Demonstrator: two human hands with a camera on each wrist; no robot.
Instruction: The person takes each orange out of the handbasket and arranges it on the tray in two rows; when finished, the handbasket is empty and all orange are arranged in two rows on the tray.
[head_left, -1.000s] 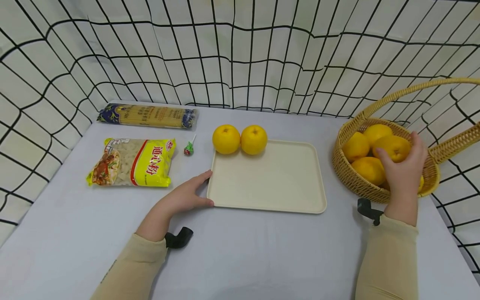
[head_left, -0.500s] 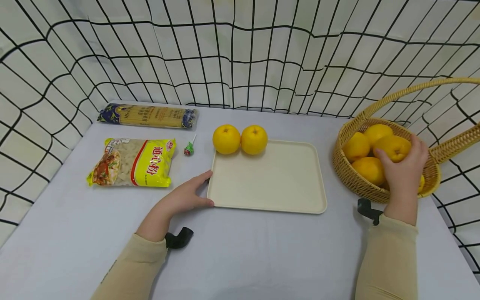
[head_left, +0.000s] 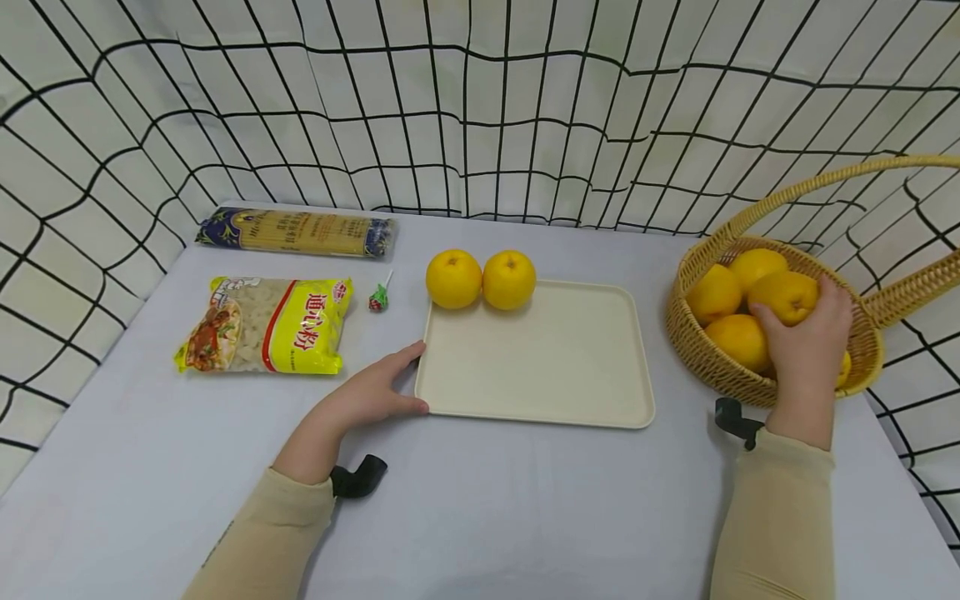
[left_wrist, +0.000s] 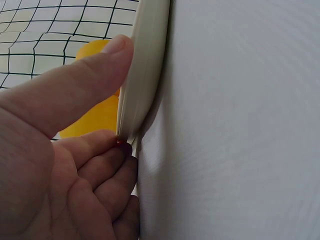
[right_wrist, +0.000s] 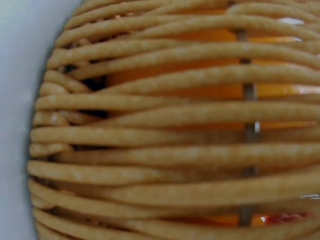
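Observation:
At the basket's near side my right hand (head_left: 810, 342) grips a yellow-orange orange (head_left: 783, 297) lying on top of the others, thumb on its left and fingers round its right side. More oranges (head_left: 737, 342) fill the woven basket (head_left: 693, 354); its close weave (right_wrist: 165, 135) takes up the right wrist view and hides the hand there. My left hand (head_left: 367, 390) rests at the cream tray's (head_left: 536, 367) left edge, thumb near the front corner, fingers spread along the side. In the left wrist view the thumb (left_wrist: 95, 77) lies against the tray rim (left_wrist: 145, 65).
Two oranges (head_left: 453, 279) sit side by side at the tray's back left corner. A pasta bag (head_left: 262, 325), a noodle packet (head_left: 296, 232) and a lollipop (head_left: 378, 297) lie to the left. The basket's tall handle (head_left: 810, 187) arches over the right side. Black netting (head_left: 465, 117) borders the table.
My right hand and the orange in it have shifted very slightly left within the basket. The left hand and the tray stay where they were.

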